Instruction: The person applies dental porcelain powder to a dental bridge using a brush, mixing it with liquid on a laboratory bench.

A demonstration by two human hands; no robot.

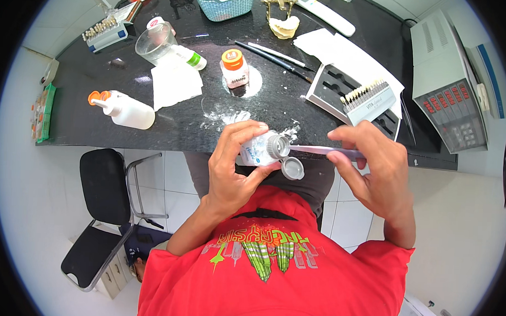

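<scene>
My left hand (227,168) is closed around a small white bottle (254,151) with blue handwriting, tilted with its neck to the right. Its grey flip cap (293,168) hangs open below the mouth. Between the thumb and fingers of my right hand (381,168) is a slim pale spatula (320,150), whose left end reaches the bottle's mouth; I cannot tell whether the tip is inside. Both hands are at the bench's near edge. White powder (227,118) is scattered on the black bench just beyond the bottle. Farther back stands an orange-capped jar (234,71) with pinkish contents.
Left on the bench are a white squeeze bottle (133,112), a paper sheet (176,85) and a clear cup (154,45). Brushes (278,60), a tooth shade guide (369,103) on a grey case and a dental cast (284,28) lie beyond. A furnace (448,87) stands right.
</scene>
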